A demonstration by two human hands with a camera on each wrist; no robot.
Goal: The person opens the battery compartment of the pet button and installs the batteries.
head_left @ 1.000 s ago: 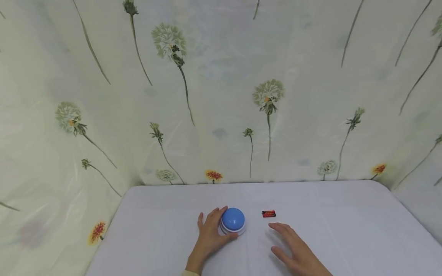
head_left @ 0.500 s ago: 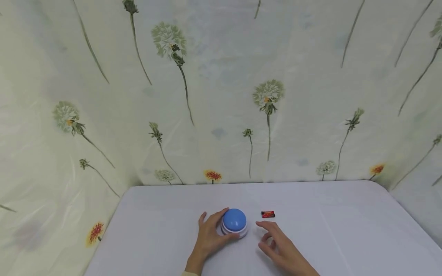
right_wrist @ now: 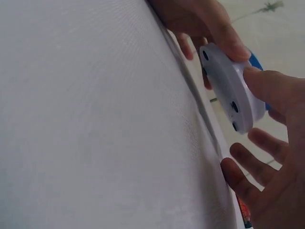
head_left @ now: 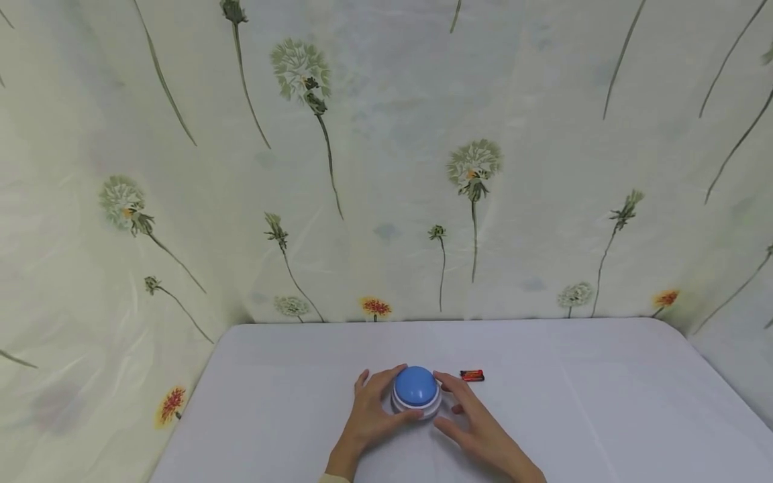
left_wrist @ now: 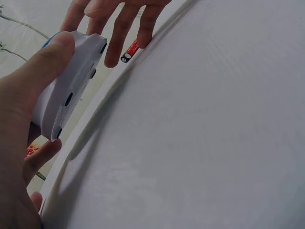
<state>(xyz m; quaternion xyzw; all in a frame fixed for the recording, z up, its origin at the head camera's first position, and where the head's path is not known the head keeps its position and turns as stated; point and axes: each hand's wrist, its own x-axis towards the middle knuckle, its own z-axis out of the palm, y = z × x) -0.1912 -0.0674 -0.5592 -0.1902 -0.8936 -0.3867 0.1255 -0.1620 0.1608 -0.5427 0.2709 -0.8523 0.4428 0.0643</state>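
A round push button with a blue dome and a white base (head_left: pixel 417 387) is held above the white table. In the left wrist view its underside (left_wrist: pixel 78 90) shows, with small dark feet. My left hand (head_left: pixel 371 412) grips the base from the left, thumb at the near side and fingers round the far side. My right hand (head_left: pixel 477 426) is at its right side, the index fingertip at the rim and the thumb close to the base. Whether that thumb touches is hard to tell. In the right wrist view its other fingers (right_wrist: pixel 252 164) are spread loosely below the base.
Red and black batteries (head_left: pixel 472 376) lie side by side on the white-covered table (head_left: pixel 604 402), just beyond my right hand. A curtain with dandelion prints (head_left: pixel 386 168) hangs behind the table's far edge and along both sides.
My right hand has moved left, from near the batteries to the right side of the push button. My left hand keeps its grip; the button has shifted slightly right and nearer.
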